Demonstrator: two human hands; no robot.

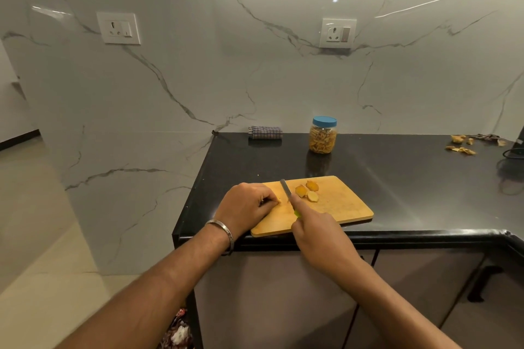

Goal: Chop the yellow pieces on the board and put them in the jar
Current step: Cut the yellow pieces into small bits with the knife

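Hands: left [246, 207] pinches a yellow piece [279, 202], right [317, 228] grips knife [286, 189]; lidded jar [323, 135] holds strips

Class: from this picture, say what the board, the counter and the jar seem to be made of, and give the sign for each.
Board: wood or bamboo, matt, by its tan grain and pale edge.
Counter: dark polished stone, probably granite; it mirrors the jar.
Jar: clear plastic or glass, contents show through; blue lid looks plastic.

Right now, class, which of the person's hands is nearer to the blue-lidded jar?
Right. The right hand, gripping the knife, sits almost straight in front of the jar; the left hand rests at the board's left end, further off to the side.
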